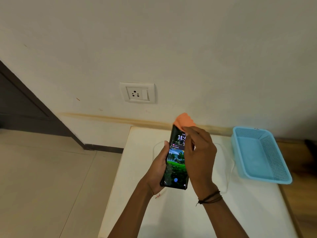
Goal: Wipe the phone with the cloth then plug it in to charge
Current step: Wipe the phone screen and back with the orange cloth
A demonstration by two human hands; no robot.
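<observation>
Meanwhile blue basket [274, 162] beside phone [175, 162], contents unclear.

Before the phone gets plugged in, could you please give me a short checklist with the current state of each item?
1. Phone held securely: ok, the left hand grips it from behind, above the table.
2. Cloth on the screen: ok, the right hand presses it to the top end.
3. Whole screen wiped: not ok, the cloth covers only the top.
4. Wall socket free: ok, nothing plugged in.
5. Charger to hand: cannot tell, only a thin white cable shows on the table.
6. Socket switched on: cannot tell.
</observation>
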